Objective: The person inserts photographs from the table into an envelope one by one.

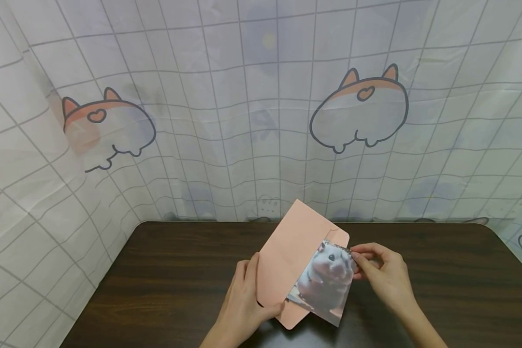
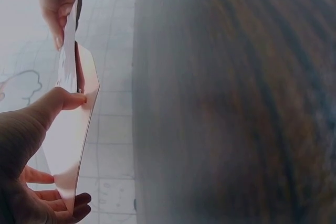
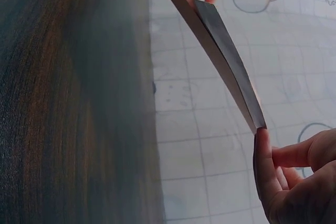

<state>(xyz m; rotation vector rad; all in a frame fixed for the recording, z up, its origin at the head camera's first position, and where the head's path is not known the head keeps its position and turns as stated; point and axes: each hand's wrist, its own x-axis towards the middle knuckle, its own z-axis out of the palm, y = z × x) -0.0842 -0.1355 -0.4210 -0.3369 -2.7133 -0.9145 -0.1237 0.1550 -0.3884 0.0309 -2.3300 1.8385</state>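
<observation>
A pink envelope (image 1: 289, 246) is held tilted above the table, its opening toward the right. My left hand (image 1: 242, 300) grips its lower left side, thumb across the front and fingers behind, as the left wrist view also shows. Partly inside the opening sits a picture card (image 1: 328, 280) with a fluffy white animal on it; its left part is hidden by the envelope. The right hand (image 1: 384, 275) pinches the card's upper right corner between thumb and fingers. From the right wrist view, the card (image 3: 231, 51) appears edge-on beside the envelope.
Below the hands lies a dark brown wooden table (image 1: 169, 275) with rounded far corners. A pale grid-patterned curtain (image 1: 226, 121) with cartoon animal prints hangs behind the table and along its left side.
</observation>
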